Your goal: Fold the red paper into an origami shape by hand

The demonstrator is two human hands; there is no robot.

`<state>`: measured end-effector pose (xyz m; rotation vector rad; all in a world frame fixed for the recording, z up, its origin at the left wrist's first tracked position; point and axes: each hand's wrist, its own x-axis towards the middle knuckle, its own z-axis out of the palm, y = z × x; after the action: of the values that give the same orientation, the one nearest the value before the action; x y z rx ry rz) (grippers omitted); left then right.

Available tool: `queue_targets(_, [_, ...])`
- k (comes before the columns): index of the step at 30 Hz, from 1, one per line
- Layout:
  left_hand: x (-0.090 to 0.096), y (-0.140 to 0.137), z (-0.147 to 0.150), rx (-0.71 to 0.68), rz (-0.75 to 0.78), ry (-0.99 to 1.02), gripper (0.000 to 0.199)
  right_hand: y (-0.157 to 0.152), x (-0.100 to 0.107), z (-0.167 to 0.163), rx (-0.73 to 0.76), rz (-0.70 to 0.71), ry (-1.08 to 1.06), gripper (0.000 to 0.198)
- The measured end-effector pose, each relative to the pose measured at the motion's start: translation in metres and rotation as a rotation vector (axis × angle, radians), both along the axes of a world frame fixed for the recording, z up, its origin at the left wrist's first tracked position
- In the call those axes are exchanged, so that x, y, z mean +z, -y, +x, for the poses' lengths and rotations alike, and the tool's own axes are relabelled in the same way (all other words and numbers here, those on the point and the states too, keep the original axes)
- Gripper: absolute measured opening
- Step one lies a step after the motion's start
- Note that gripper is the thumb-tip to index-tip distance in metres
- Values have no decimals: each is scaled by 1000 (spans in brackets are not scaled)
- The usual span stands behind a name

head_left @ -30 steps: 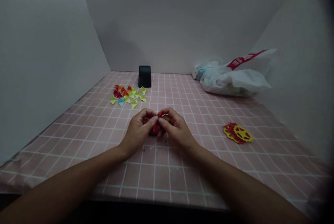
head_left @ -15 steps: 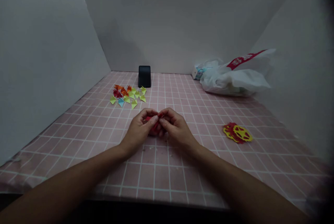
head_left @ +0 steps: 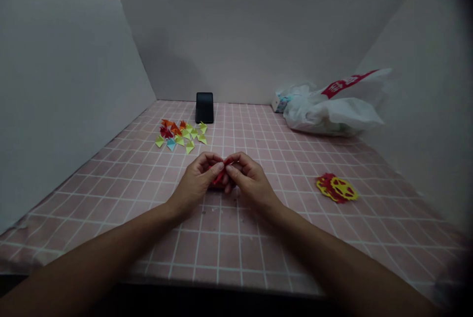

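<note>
While the left hand [head_left: 194, 177] and right hand [head_left: 255, 179] barely shift, the small folded red piece [head_left: 219, 178], seemingly paper, pinched between their closed thumbs and fingers, shows a slimmer, slanted strip than half a second ago: fine fingertip work, it seems. It's over the pink white-gridded cloth [head_left: 229, 258]; beyond lie crisp, angular yellow, orange, red and blue folded-paper pieces [head_left: 189, 147].

left hand [head_left: 191, 178], right hand [head_left: 252, 179]: pinching red piece [head_left: 218, 179] | folded papers [head_left: 179, 140]: near black device [head_left: 204, 108] | bag [head_left: 328, 116]: back right

The red piece [head_left: 218, 179] looks matt, the bag [head_left: 325, 116] crinkled, thin plastic.
</note>
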<state>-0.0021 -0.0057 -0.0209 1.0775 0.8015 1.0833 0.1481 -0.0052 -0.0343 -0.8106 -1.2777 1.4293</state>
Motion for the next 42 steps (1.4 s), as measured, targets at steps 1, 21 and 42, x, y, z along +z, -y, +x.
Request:
queue_targets(1, [-1,0,0,-1,1,1,24,0,0,0,-5,-3,-9,17])
queue_targets(21, [0,-2,-1,-2,22,-86,17,-2,1,1,-21,-25,-3,13])
queue_targets(42, [1,-2,-4,39,106,-204,16,-1,1,1,-37,0,39,12])
